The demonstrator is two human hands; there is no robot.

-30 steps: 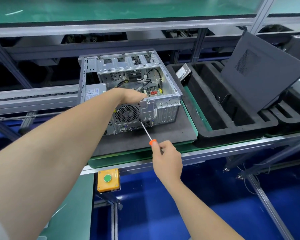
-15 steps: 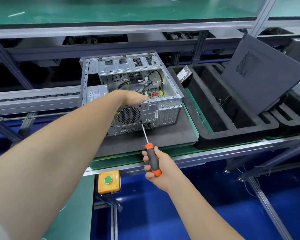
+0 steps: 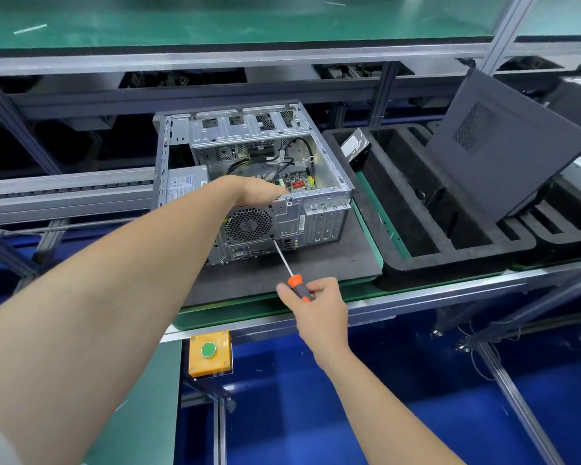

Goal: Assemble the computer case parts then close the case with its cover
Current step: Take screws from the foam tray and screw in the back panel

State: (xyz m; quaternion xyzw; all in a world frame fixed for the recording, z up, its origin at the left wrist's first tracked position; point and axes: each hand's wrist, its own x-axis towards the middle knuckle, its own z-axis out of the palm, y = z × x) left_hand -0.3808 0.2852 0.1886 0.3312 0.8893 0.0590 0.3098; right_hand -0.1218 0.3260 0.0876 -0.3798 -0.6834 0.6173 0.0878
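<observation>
Two bare hands work on one computer case [image 3: 249,139], which lies on its side, open face up, on one dark mat [image 3: 332,263]. One screwdriver [image 3: 296,284] with an orange-and-black handle is in the right hand [image 3: 319,310], whose fingers and thumb wrap the handle. Its shaft slants up to the case's rear panel [image 3: 292,223], the tip touching just below and right of the one round fan grille [image 3: 248,224]. The left hand [image 3: 255,193] lies over the rear panel's top edge, its fingers dipping inside the case out of sight, so whether it holds anything cannot be told. One dark cover [image 3: 503,146] leans tilted in a black foam tray [image 3: 416,266] to the right, well apart from the case. One hard drive [image 3: 354,149] stands tilted in that tray's far left corner. One yellow box [image 3: 210,365] with one green button sits below the mat.
</observation>
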